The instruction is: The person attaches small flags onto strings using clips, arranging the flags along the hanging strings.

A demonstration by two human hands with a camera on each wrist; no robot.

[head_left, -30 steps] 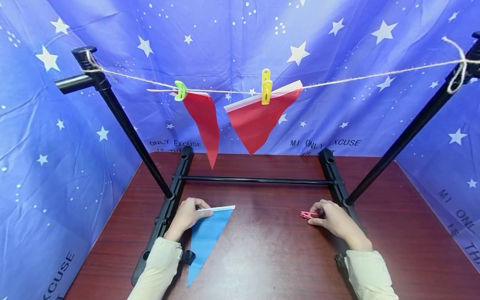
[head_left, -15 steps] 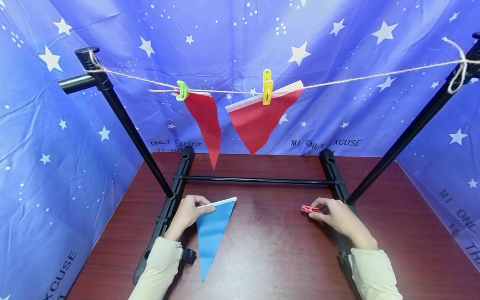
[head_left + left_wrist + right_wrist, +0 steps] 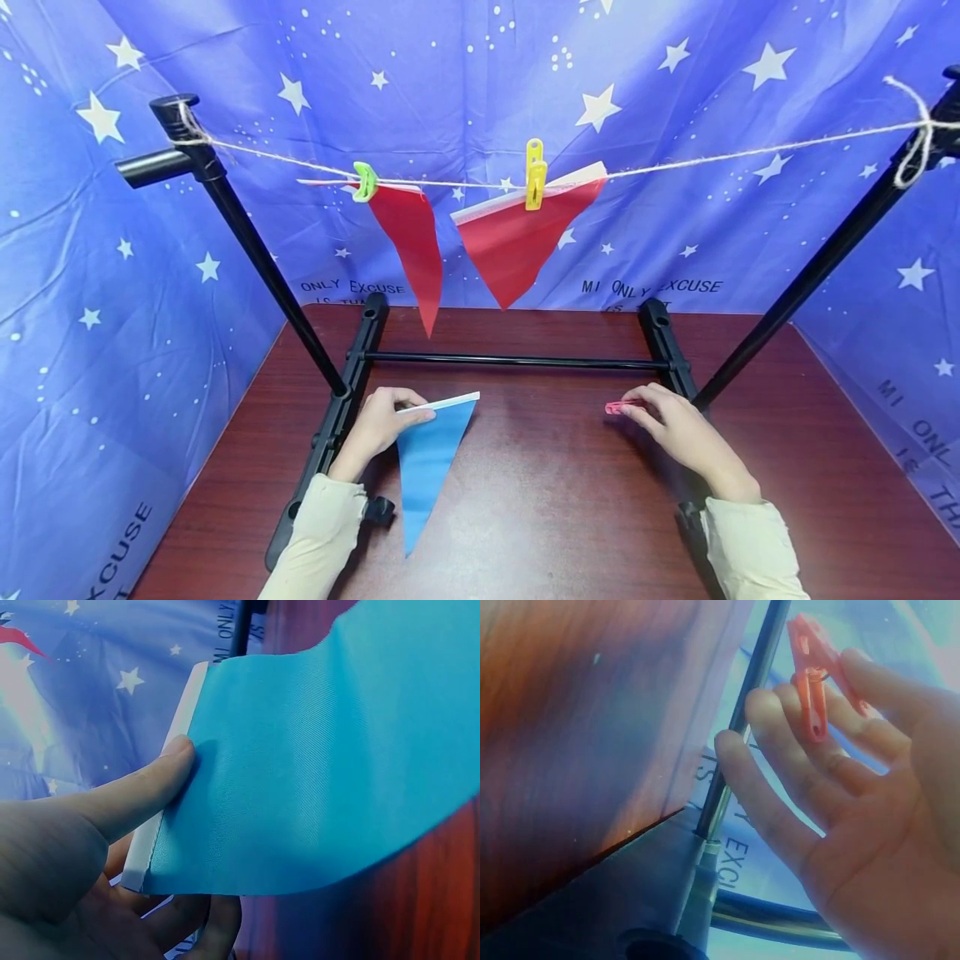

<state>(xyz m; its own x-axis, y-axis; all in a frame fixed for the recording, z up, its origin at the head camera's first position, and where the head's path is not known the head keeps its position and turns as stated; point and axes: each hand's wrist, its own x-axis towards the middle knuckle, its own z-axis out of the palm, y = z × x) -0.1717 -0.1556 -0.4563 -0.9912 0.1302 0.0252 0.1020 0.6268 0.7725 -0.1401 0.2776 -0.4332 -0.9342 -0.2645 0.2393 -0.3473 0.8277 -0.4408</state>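
Pinching the blue pennant [image 3: 433, 454] by its white band, your left hand [image 3: 378, 425] stood between seven and eight o'clock of centre in the head view; the cloth hung near half past six, and whether its tip brushed the table [image 3: 540, 500] could not be told. Your right hand [image 3: 671, 425], at four o'clock, gripped a pink clothespin [image 3: 615, 408]. Up on the string [image 3: 720, 155], the first red pennant [image 3: 510, 250] at one o'clock tilted under a lone yellow clip [image 3: 535, 179], probably because one pinch point left it free to pivot; a tug on that line might have shifted it further. The second red pennant [image 3: 418, 250], at ten, hung from a green clip [image 3: 365, 182] and risked swinging likewise. In the left wrist view, your thumb pressed the band's edge with fingers curled behind, closed on that one spot, while the cloth curved away toward two o'clock; its loose weight could have twisted the band from your hold. In the right wrist view, the clothespin sat near one o'clock between thumb and fingers, the other fingers spread; you could not tell whether its mouth was parted, and an uneven squeeze might have made it roll free.
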